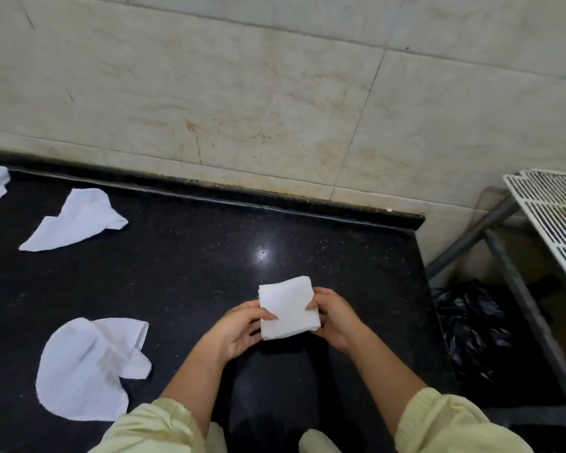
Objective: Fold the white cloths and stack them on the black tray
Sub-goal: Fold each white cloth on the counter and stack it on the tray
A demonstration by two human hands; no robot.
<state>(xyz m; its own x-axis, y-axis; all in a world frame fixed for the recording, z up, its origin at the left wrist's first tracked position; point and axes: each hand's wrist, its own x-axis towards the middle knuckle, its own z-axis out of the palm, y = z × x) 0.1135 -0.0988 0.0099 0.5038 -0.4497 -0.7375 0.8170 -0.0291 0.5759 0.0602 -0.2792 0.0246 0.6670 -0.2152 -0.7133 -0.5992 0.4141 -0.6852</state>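
Folded cloth, a small white square, is held over the black counter, toward its right end. The left hand pinches its left edge, thumb on top; the right hand grips its right edge. Well to the left lie a crumpled cloth near the wall and a bigger cloth by the front edge. A wire rack stands at the right.
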